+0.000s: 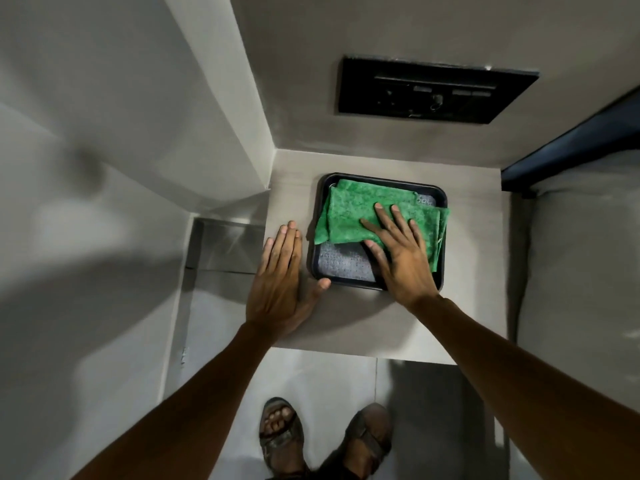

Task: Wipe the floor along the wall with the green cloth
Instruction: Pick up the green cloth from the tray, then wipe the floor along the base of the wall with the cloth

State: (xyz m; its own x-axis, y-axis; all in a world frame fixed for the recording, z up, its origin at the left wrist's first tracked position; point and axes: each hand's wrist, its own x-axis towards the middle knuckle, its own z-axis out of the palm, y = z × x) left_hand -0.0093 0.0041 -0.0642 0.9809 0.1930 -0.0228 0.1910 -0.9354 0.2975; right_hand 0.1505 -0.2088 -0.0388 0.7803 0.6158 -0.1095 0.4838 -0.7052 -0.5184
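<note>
Seen from overhead, a person leans over a small grey square table (pixel 467 317) set in a corner, with a shallow black rectangular tray (pixel 313 261) near its middle. Folded loosely inside that tray, over its far and right-hand parts, lies the green textured cloth (pixel 349 213), one edge spilling past the tray's right rim; beneath it, at the tray's near side, a grey knobbly mat (pixel 343 259) shows. The right hand (pixel 401 258) rests palm down on the cloth, its fingers (pixel 384 216) spread wide and flat, pressing rather than gripping, the thumb over the mat. Just left of the tray, the left hand (pixel 280 289) lies flat on the table, fingers straight and together, holding nothing, thumb tip touching the tray's near left corner. On the wall beyond the tray hangs a black rectangular switch panel (pixel 433 90). Right of the tray, past the table edge, stand a grey mattress (pixel 581 254) and a dark blue frame (pixel 568 147). Nearer than the tray, two feet in brown strapped sandals (pixel 280 434) stand on the pale tiled floor (pixel 318 375).
</note>
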